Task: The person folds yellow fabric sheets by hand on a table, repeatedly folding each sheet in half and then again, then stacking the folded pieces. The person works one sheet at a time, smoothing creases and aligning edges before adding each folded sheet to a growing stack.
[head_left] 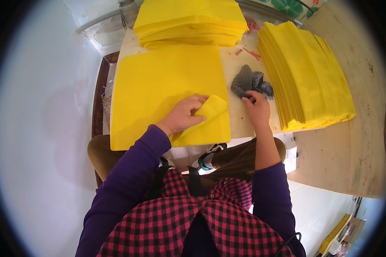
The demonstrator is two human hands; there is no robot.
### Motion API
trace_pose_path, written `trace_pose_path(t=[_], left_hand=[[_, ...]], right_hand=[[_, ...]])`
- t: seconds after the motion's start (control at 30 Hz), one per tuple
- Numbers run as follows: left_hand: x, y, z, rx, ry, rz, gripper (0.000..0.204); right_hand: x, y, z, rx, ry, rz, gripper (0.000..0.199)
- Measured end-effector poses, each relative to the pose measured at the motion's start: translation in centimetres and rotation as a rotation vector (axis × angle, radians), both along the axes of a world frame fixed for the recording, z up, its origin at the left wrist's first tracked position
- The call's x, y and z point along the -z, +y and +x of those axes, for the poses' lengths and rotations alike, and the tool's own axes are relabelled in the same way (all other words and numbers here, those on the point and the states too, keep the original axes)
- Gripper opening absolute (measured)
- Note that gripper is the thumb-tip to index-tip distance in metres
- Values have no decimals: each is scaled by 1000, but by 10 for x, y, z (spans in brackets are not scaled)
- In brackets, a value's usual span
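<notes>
A flat yellow fabric sheet (158, 77) lies in front of me, its near right corner turned back in a raised fold. My left hand (185, 114) is closed on that fold, thumb and fingers pinching the fabric. To the right of the sheet rests a crumpled dark grey cloth (244, 79) on the wooden table (243, 124). My right hand (258, 107) pinches the near edge of this cloth between thumb and fingertips. Whether more sheets lie beneath the yellow one I cannot tell.
A thick pile of folded yellow fabric (188, 21) stands at the far side. Another tall yellow stack (309, 79) fans out on the right. Red strips (251, 53) lie between them. A clear jar (128, 13) stands at the far left, and a white wall (43, 107) runs along the left.
</notes>
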State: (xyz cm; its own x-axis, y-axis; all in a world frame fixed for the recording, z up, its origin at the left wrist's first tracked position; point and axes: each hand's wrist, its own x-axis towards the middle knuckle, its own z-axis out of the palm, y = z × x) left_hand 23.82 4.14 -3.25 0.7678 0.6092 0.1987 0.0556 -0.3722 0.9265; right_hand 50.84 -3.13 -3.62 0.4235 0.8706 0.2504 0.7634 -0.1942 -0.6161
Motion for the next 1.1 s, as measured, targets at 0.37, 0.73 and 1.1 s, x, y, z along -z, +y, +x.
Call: trace_pose_path(t=[0.37,0.73,1.1], left_hand=[[0,-1,0,3,-21,-58,24],[-3,-2,1,-7,8,-10,25],[0,0,1,9,9,26,24]], right_hand=[[-2,-20,-9,-111,522,118,10],[-29,-57,-37,-563,388,-273,27],[-25,-57,-44,-512,540,-231,10]])
